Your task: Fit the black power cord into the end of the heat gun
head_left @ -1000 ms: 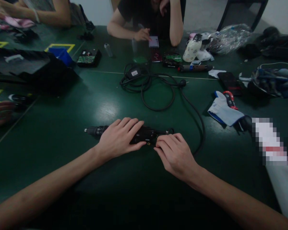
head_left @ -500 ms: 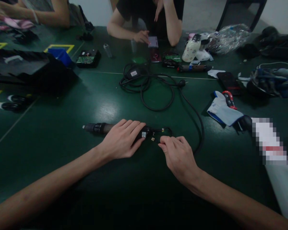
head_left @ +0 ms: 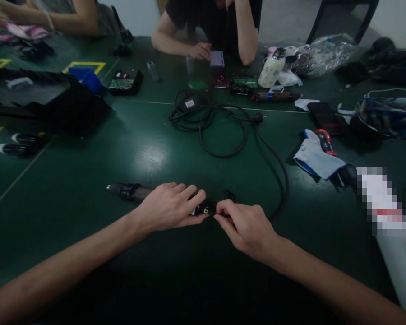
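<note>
An electric screwdriver (head_left: 135, 192) lies on the green table, its chuck end pointing left. My left hand (head_left: 171, 205) is wrapped over its dark body, with the thumb near the rear end. At that end my right hand (head_left: 245, 223) pinches a dark cable with a small brass-coloured connector (head_left: 206, 210) at its tip. The connector is right at the screwdriver's rear; whether it is seated there I cannot tell. A thin black lead (head_left: 229, 195) loops just behind my right fingers.
A black power cord (head_left: 223, 155) lies coiled ahead with its adapter (head_left: 191, 103). On the right are gloves (head_left: 318, 155) and a second electric screwdriver (head_left: 277, 96). A black bin (head_left: 30, 97) stands left. Opposite, a person's hand (head_left: 201, 51) touches a phone (head_left: 217, 58).
The screwdriver's rear has come nearer to me and its chuck end has shifted left. My right hand has moved left, bringing the connector up to the screwdriver's rear end.
</note>
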Demonstrator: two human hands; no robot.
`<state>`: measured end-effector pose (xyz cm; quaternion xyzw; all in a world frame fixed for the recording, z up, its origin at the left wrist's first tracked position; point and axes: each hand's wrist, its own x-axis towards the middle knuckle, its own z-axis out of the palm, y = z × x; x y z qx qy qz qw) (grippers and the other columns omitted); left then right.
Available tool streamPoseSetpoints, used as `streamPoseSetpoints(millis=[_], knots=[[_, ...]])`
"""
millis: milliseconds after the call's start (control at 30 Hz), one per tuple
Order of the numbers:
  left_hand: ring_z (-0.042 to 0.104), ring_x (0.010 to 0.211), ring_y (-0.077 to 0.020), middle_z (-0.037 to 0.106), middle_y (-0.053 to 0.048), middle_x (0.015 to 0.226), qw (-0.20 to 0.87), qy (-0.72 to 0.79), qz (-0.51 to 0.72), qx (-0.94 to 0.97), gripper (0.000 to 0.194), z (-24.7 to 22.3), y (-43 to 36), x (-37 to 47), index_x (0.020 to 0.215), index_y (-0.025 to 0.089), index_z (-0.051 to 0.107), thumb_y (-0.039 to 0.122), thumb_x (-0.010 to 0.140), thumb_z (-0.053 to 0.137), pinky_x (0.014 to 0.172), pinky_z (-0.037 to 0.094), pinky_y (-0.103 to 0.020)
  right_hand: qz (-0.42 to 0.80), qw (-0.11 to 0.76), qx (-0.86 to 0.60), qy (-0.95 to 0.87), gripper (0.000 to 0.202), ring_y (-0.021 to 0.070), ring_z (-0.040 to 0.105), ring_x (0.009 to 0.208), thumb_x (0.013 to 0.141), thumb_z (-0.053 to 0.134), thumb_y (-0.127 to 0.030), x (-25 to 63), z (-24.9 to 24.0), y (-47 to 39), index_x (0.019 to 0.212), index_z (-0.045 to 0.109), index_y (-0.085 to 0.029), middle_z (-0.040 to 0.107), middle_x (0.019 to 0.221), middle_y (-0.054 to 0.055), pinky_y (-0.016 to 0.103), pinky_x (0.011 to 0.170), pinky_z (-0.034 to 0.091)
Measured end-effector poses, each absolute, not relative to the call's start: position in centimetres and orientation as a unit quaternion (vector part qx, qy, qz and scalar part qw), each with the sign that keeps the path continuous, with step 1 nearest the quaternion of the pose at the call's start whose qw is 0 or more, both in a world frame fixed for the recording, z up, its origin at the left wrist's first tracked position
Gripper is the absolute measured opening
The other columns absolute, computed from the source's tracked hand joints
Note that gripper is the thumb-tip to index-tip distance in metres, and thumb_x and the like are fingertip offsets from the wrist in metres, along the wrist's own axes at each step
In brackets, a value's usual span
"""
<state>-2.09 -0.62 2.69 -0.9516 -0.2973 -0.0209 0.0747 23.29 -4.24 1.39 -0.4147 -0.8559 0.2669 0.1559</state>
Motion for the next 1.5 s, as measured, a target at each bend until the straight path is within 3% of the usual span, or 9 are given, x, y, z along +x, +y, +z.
streamPoseSetpoints(millis=[100, 300, 467, 633, 800, 967, 1100, 1233, 1500], knots=[[0.059, 0.069, -0.02, 0.06, -0.003, 0.089, 0.068, -0.31, 0.002, -0.948, 0.039, 3.2, -1.0, -1.7, 0.114, 0.018, 0.058, 0.053, 0.103, 0.046, 0.059, 0.044, -0.035, 0.248, 0.154, -0.413, -0.863, 0.011, 0.0134, 0.063, 0.067, 0.103, 0.054, -0.03, 23.2, 1.3, -4.3, 0.107, 0.057, -0.02, 0.071, 0.09, 0.002, 0.027, 0.059, 0.039], [0.06, 0.092, -0.0261, 0.062, -0.008, 0.102, 0.054, -0.329, 0.001, -0.943, 0.029, 3.8, -1.6, -0.8, 0.112, 0.019, 0.06, 0.044, 0.099, 0.057, 0.07, 0.047, -0.039, 0.221, 0.186, -0.398, -0.871, 0.013, 0.0151, 0.065, 0.072, 0.103, 0.055, -0.029, 23.1, 1.0, -4.4, 0.104, 0.062, -0.019, 0.072, 0.09, 0.004, 0.029, 0.064, 0.044], [0.061, 0.092, -0.0239, 0.065, -0.008, 0.11, 0.074, -0.288, -0.03, -0.954, 0.033, 2.8, -1.7, -1.2, 0.125, 0.017, 0.058, 0.04, 0.103, 0.05, 0.073, 0.048, -0.038, 0.206, 0.161, -0.393, -0.881, 0.016, 0.0161, 0.066, 0.076, 0.102, 0.054, -0.031, 22.9, 1.1, -4.5, 0.097, 0.064, -0.019, 0.07, 0.088, 0.004, 0.029, 0.066, 0.044], [0.063, 0.091, -0.0226, 0.068, -0.008, 0.115, 0.098, -0.266, -0.077, -0.956, 0.034, 1.9, -1.6, -1.5, 0.124, 0.016, 0.061, 0.039, 0.101, 0.051, 0.073, 0.049, -0.037, 0.201, 0.142, -0.415, -0.876, 0.018, 0.0141, 0.061, 0.068, 0.101, 0.054, -0.032, 22.9, 1.2, -4.4, 0.09, 0.062, -0.019, 0.068, 0.083, 0.002, 0.029, 0.059, 0.036], [0.066, 0.093, -0.0224, 0.068, -0.009, 0.124, 0.119, -0.257, -0.112, -0.952, 0.039, 1.2, -1.8, -1.8, 0.129, 0.014, 0.061, 0.039, 0.1, 0.055, 0.075, 0.05, -0.036, 0.223, 0.153, -0.415, -0.869, 0.019, 0.0143, 0.064, 0.071, 0.103, 0.054, -0.033, 22.9, 1.0, -4.2, 0.096, 0.065, -0.019, 0.071, 0.087, 0.003, 0.028, 0.062, 0.039], [0.067, 0.094, -0.0224, 0.066, -0.009, 0.132, 0.139, -0.234, -0.125, -0.954, 0.037, 0.9, -2.0, -2.3, 0.13, 0.019, 0.06, 0.04, 0.099, 0.06, 0.076, 0.05, -0.036, 0.244, 0.182, -0.405, -0.862, 0.017, 0.0128, 0.062, 0.066, 0.101, 0.056, -0.032, 23.1, 1.0, -4.2, 0.102, 0.068, -0.019, 0.072, 0.085, 0.001, 0.027, 0.061, 0.039], [0.068, 0.098, -0.0211, 0.066, -0.005, 0.133, 0.078, -0.278, -0.136, -0.948, 0.026, 1.5, -2.3, -1.8, 0.122, 0.022, 0.063, 0.037, 0.101, 0.06, 0.08, 0.049, -0.036, 0.242, 0.199, -0.4, -0.861, 0.016, 0.0123, 0.061, 0.065, 0.101, 0.056, -0.029, 23.1, 0.9, -4.2, 0.1, 0.068, -0.019, 0.071, 0.084, 0.001, 0.027, 0.061, 0.039], [0.066, 0.11, -0.0187, 0.068, -0.001, 0.129, -0.029, -0.329, -0.163, -0.93, 0.018, 2.0, -2.5, -0.9, 0.117, 0.023, 0.064, 0.031, 0.104, 0.054, 0.099, 0.046, -0.041, 0.237, 0.206, -0.404, -0.859, 0.013, 0.0119, 0.057, 0.062, 0.099, 0.058, -0.027, 23.1, 0.9, -4.2, 0.093, 0.065, -0.019, 0.068, 0.08, 0.0, 0.027, 0.06, 0.038], [0.066, 0.115, -0.024, 0.066, -0.004, 0.134, 0.037, -0.28, -0.167, -0.945, 0.025, 0.9, -2.6, -1.3, 0.123, 0.019, 0.063, 0.03, 0.102, 0.058, 0.091, 0.05, -0.038, 0.208, 0.192, -0.401, -0.871, 0.015, 0.0124, 0.057, 0.064, 0.098, 0.055, -0.026, 23.1, 0.8, -4.2, 0.088, 0.062, -0.018, 0.066, 0.079, 0.001, 0.028, 0.06, 0.038]])
